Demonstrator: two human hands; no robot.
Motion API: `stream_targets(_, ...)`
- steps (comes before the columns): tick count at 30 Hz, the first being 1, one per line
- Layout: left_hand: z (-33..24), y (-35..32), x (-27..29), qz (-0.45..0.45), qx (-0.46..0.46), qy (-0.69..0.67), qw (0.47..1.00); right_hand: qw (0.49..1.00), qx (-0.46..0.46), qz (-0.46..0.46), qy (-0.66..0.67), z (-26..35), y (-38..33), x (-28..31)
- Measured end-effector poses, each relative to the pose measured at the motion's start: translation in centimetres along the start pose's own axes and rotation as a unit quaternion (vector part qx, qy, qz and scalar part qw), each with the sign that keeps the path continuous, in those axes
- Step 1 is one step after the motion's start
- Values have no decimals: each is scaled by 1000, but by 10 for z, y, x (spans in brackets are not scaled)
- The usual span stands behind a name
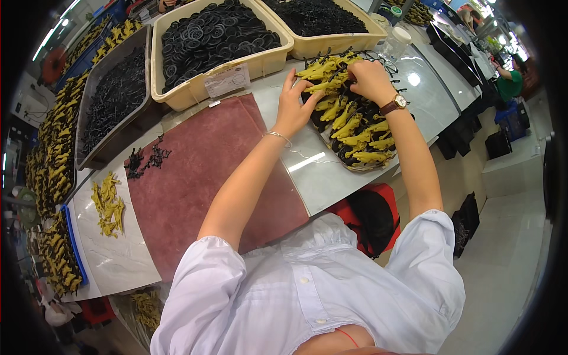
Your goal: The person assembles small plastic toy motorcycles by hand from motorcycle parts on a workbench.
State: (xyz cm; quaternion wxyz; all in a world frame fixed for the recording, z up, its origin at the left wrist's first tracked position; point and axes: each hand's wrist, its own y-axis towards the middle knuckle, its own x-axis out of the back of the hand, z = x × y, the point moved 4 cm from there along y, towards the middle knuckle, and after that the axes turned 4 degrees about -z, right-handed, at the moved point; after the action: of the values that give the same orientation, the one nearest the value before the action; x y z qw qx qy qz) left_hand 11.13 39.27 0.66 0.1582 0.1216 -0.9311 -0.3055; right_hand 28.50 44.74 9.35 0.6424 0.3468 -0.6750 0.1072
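Note:
A heap of yellow and black toy motorcycles [354,121] lies on the white table at the right. My left hand [294,106] rests at the heap's left edge, fingers spread, touching a yellow toy piece [322,87]. My right hand [370,80], with a wristwatch, presses on the top of the heap, fingers curled over the pieces. What its fingers grip is hidden.
A dark red mat [201,171] covers the table's middle. A beige bin of black wheels [213,32] and a second beige bin [319,18] stand behind. A grey tray of black parts [112,97] sits left. Loose yellow parts [107,204] and black parts [145,160] lie nearby. Another person in green [509,83] works far right.

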Motion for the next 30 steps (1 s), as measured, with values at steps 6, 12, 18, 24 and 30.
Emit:
stream_targets(6,1,-2,1,-8,-13,-11,1000,1000,-1,3,-14,2,1,-1)
stream_targets(12,3,-3,2,-26,18,-61,998,999,14,-36,-13,-1,-2,-4)
stream_targets(18,7,-4,3,-33,80,-109,990,998,-14,-55,20,7,-5,1)
stream_targets(24,13,-6,0,-42,103,-127,986,995,-45,-57,71,-3,-8,-1)
stream_targets(30,13,-5,-1,-40,100,-118,987,990,-82,-38,108,-9,-11,-6)
